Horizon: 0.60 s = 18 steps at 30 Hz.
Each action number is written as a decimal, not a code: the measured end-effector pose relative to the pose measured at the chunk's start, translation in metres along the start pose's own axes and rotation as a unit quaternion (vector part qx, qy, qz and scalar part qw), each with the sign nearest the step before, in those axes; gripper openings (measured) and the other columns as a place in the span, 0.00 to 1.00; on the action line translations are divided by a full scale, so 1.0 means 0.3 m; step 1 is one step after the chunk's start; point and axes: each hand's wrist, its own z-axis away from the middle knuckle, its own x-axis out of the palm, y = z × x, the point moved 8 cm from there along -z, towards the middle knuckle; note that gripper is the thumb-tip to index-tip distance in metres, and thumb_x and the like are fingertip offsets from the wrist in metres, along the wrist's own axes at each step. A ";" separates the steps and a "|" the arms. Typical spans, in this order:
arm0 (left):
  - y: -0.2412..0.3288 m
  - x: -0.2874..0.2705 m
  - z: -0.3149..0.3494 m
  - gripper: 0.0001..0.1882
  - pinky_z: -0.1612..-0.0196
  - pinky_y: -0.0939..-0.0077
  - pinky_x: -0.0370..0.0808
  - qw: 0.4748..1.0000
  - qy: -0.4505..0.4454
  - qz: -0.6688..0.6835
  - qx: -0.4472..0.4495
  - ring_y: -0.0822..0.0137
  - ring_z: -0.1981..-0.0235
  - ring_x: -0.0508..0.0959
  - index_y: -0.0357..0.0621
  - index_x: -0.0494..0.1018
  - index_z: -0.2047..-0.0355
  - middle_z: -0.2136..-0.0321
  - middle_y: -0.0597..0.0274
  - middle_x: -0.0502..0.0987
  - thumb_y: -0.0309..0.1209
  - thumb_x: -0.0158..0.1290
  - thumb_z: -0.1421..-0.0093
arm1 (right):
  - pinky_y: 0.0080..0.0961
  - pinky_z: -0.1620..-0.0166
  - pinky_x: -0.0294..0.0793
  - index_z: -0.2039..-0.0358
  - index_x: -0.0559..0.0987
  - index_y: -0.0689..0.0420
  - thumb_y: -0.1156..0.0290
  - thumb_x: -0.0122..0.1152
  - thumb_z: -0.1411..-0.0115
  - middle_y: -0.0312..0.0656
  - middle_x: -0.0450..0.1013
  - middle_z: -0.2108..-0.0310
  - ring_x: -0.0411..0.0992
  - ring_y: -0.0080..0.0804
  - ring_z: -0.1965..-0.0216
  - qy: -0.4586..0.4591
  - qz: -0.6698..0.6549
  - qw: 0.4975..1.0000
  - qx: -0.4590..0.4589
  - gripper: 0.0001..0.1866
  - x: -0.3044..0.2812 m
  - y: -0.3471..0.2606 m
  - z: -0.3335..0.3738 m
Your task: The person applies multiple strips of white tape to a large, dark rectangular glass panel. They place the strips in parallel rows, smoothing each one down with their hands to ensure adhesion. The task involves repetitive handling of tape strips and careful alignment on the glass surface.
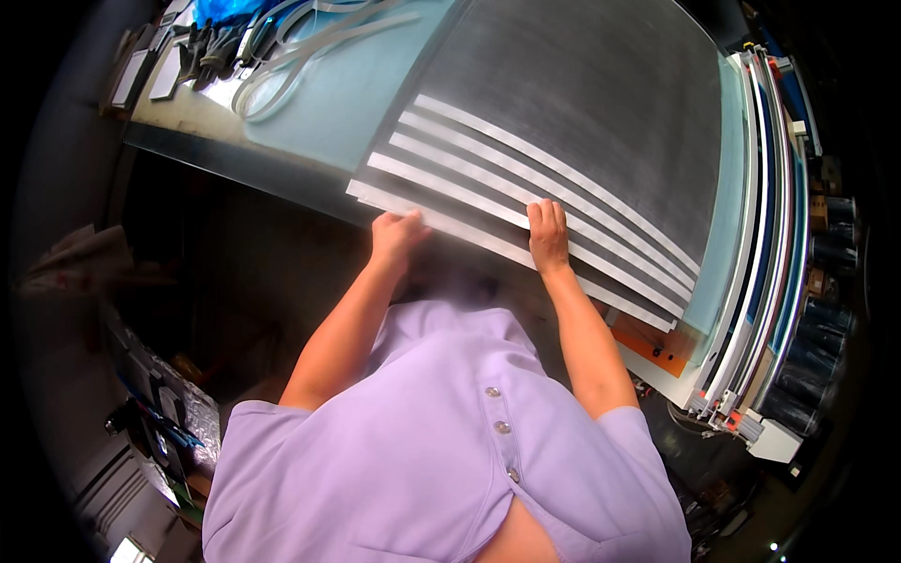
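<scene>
A large dark grey sheet (572,84) lies on the glass-topped table in front of me. Several long white strips run side by side across its near part, curving in this view. At the sheet's near edge, my left hand (399,235) is closed with thumb and fingers on the nearest white strip (460,235). Farther right, my right hand (548,236) has its fingers bent and held together over the strips, the fingertips at the second white strip (450,181). Its thumb is hidden, and what lies under the palm cannot be seen.
Loose coils of pale strip (282,80) and dark gloves (211,52) lie at the table's far left. A long machine frame with white rails (755,225) borders the right side. An orange panel (648,345) shows below the sheet's right corner.
</scene>
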 end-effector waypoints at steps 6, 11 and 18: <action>-0.003 0.004 0.006 0.06 0.59 0.72 0.82 1.000 0.018 0.001 -0.013 0.70 0.68 0.80 0.38 0.74 0.64 0.68 0.62 0.78 0.28 0.56 0.35 | 0.37 0.57 0.70 0.65 0.72 0.54 0.76 0.60 0.48 0.42 0.66 0.66 0.68 0.41 0.62 -0.015 -0.004 0.999 0.034 0.10 0.021 0.011 -0.026; -0.007 -0.008 0.001 0.07 0.58 0.72 0.81 0.999 0.034 0.031 -0.012 0.68 0.66 0.81 0.38 0.74 0.61 0.65 0.61 0.79 0.29 0.57 0.35 | 0.40 0.52 0.66 0.57 0.76 0.55 0.70 0.73 0.53 0.42 0.71 0.58 0.70 0.42 0.55 -0.096 -0.192 0.976 -0.028 0.22 -0.113 -0.153 -0.011; 0.031 0.019 0.039 0.11 0.59 0.69 0.81 0.998 0.042 0.033 0.013 0.68 0.67 0.78 0.34 0.74 0.69 0.69 0.58 0.77 0.31 0.62 0.40 | 0.38 0.52 0.69 0.65 0.77 0.54 0.70 0.71 0.55 0.41 0.71 0.64 0.71 0.42 0.58 -0.107 -0.202 0.973 -0.012 0.15 -0.094 -0.131 0.063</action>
